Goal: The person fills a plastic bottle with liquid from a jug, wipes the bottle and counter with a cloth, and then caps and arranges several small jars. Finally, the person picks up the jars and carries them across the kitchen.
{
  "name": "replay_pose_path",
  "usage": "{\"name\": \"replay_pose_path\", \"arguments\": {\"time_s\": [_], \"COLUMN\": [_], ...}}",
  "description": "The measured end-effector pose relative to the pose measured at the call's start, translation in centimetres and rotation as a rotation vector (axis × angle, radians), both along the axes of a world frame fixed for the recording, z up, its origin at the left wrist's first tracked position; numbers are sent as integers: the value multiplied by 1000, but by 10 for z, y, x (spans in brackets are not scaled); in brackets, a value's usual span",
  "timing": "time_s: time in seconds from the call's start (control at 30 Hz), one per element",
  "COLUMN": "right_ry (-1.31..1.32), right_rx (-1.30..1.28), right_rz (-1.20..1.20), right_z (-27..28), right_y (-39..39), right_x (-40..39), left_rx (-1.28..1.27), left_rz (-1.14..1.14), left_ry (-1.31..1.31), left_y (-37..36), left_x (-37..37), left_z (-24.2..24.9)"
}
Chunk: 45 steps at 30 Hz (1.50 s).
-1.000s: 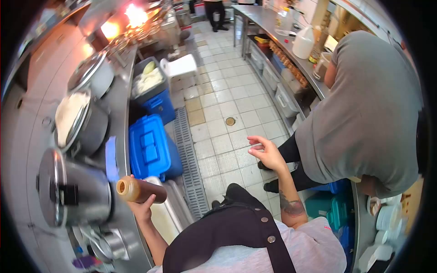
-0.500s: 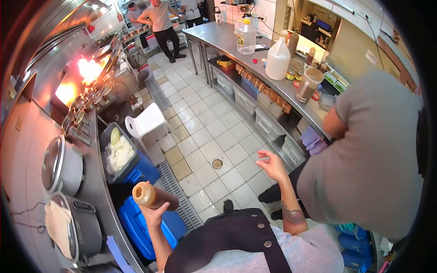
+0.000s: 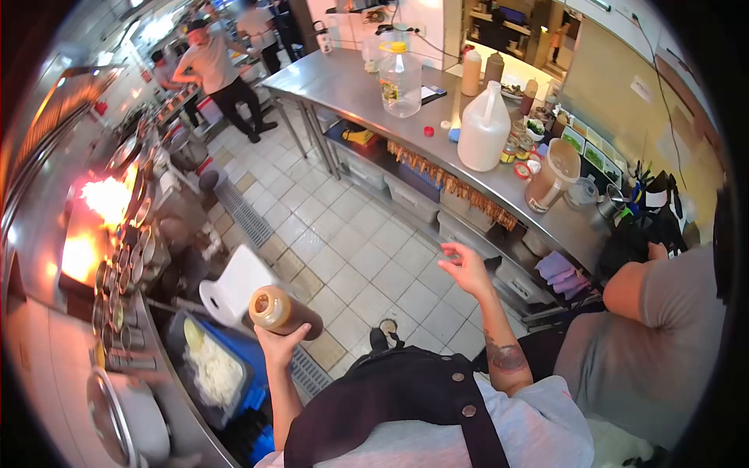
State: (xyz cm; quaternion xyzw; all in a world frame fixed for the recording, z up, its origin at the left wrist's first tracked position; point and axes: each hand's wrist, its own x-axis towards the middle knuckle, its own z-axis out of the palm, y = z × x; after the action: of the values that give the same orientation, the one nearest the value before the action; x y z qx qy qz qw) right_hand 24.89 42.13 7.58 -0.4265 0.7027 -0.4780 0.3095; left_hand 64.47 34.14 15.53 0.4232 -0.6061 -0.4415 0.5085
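My left hand (image 3: 281,349) is closed around a sauce bottle (image 3: 295,318), tilted with its uncapped mouth toward me. Brown sauce shows through the wall. Out in front of me over the floor, my right hand (image 3: 466,271) is held in the air with its fingers loosely bent and apart, touching nothing. The metal worktable (image 3: 312,74) beyond it carries a white jug (image 3: 484,132), a clear plastic bottle (image 3: 401,84) with a yellow cap, and a tub of brown sauce (image 3: 551,181).
A person in a grey shirt (image 3: 647,343) stands close on my right. To my left are a white stool (image 3: 234,287), a bin of white shreds (image 3: 214,370) and a large pot (image 3: 144,425). Flames (image 3: 107,201) rise at the stove, and another person (image 3: 211,66) stands further back.
I have moved forward along the aisle, so the worktable and stool look nearer. The bottle stays in my left hand. The grey-shirted person has shifted toward the lower right of the view.
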Motion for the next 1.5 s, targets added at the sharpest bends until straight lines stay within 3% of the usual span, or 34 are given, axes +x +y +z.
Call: {"name": "replay_pose_path", "arguments": {"time_s": [0.2,0.33,0.47,0.57,0.8,0.9,1.0,1.1,1.2,1.3,1.5], "right_ry": [120,228,197,553,636,694,665,504,5,345,667], "right_rx": [-108,-131,-70,-1,224,349,478,338,-35,-98,241], "right_rz": [-166,-234,-334,-486,-684,-605,-510,-639,-416,-80,210], "right_z": [6,18,-2,-28,-72,-59,-85,-58,27,96,113], "right_y": [-99,-194,-296,-362,-450,-462,-472,-475,-474,-478,-501], "right_x": [-32,-78,-150,-213,-314,-319,-342,-339,-317,-298,-299], "left_rx": [-14,-89,-78,-51,-7,5,77,-107,-99,-76,-54], "left_rz": [-233,-297,-385,-485,-602,-633,-662,-653,-701,-796,-880], "left_ry": [-145,-126,-118,-19,10,23,35,-6,46,46,61], "left_y": [-172,-258,-327,-370,-447,-475,-496,-513,-518,-523,-526], "left_x": [-75,-162,-256,-326,-456,-497,-532,-558,-577,-590,-599], "left_z": [-18,-26,-47,-56,-92,-112,-139,-161,-161,-158,-154]}}
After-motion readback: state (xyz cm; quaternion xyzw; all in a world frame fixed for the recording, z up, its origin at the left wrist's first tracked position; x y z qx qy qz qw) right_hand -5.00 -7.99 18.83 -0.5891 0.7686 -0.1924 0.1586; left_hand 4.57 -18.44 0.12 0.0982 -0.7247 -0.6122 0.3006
